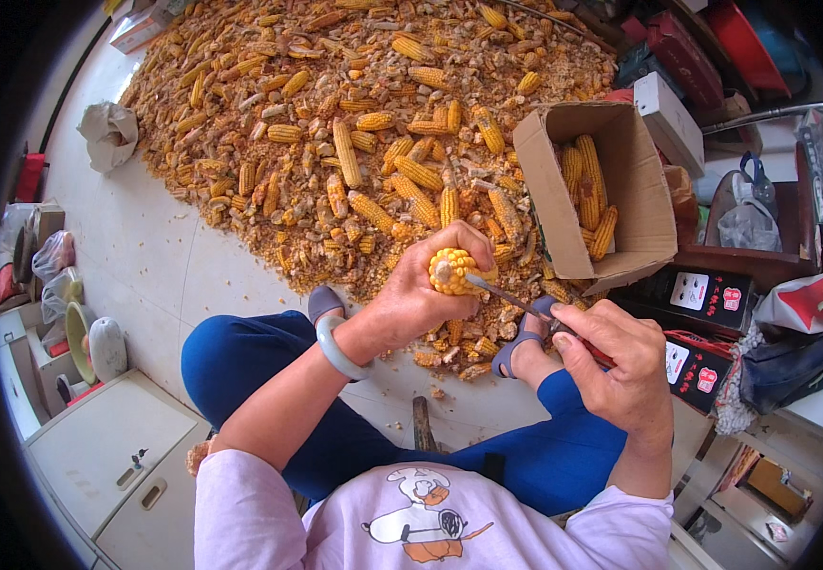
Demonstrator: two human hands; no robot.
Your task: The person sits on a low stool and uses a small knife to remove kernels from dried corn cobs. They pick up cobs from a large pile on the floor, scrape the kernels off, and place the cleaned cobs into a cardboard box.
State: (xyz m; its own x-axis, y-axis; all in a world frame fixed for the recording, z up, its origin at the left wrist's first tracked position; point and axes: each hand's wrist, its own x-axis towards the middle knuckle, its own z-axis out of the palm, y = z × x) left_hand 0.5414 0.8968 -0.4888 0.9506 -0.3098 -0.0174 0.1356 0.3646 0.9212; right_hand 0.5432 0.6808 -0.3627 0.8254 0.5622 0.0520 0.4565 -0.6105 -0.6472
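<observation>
My left hand is wrapped around an ear of corn, its blunt end with yellow kernels facing up at me. In my right hand is a screwdriver, gripped by its reddish handle, most of which my fingers hide. The metal shaft points left, and its flat tip meets the kernels at the ear's right side. Below and beyond both hands spreads a large heap of corn ears, cobs and loose kernels on the floor.
A cardboard box holding several corn ears stands right of the heap. Black printed boxes lie below it. A white sack rests on the tiled floor at left. White cabinets stand at lower left, near a pale gourd.
</observation>
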